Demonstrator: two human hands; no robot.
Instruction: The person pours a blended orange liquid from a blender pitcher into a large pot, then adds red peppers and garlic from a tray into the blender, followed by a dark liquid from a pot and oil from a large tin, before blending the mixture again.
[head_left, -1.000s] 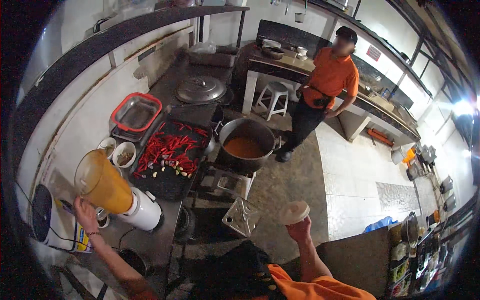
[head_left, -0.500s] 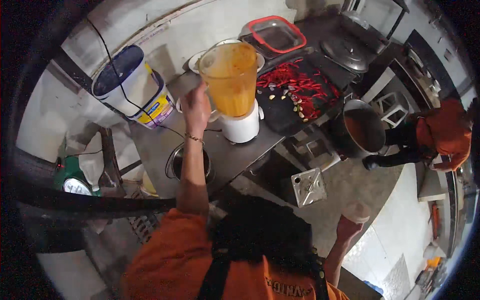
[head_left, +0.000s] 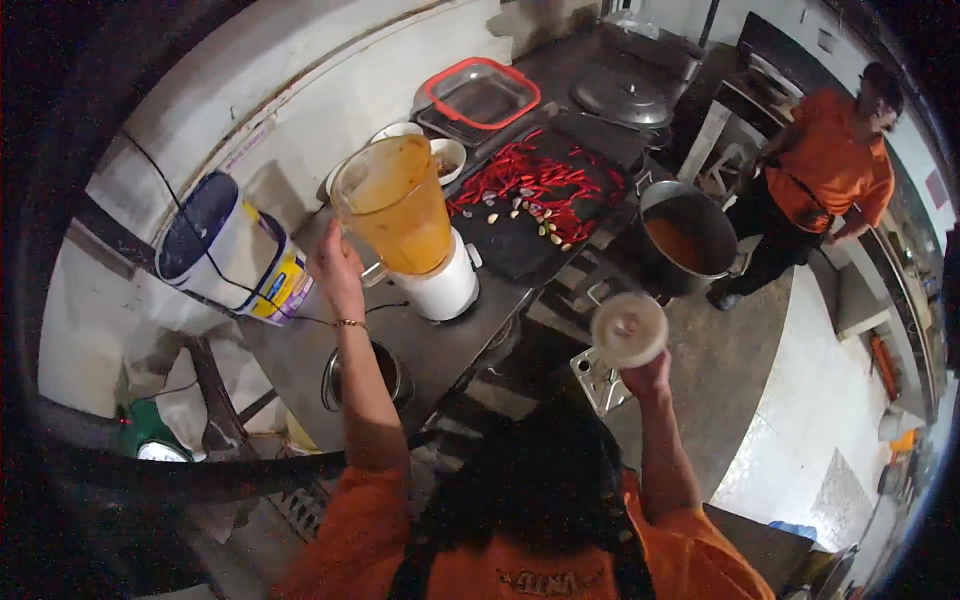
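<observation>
On the dark counter stands a blender with a white base [head_left: 445,290] and a clear jug [head_left: 400,205], its walls smeared orange. My left hand [head_left: 338,265] is at the jug's left side beside its handle, with fingers raised and seemingly apart; whether they touch the jug is unclear. In my right hand [head_left: 650,375] is a round, whitish lid [head_left: 630,330], held up over the floor to the right of the counter. Red chillies [head_left: 540,180] and garlic cloves [head_left: 515,214] lie behind the blender on a dark surface.
White buckets [head_left: 225,260] stand at left, a cable across them. A metal pot [head_left: 340,375] sits near the counter's front. Beyond are bowls [head_left: 447,160], a red-rimmed container [head_left: 485,95] and a lidded pan [head_left: 620,98]. A large pot [head_left: 690,235] stands right, near another person [head_left: 835,165].
My right hand has brought the lid up and leftward, closer to the blender. My left hand stays beside the jug. The view has shifted, and the other person now stands more upright.
</observation>
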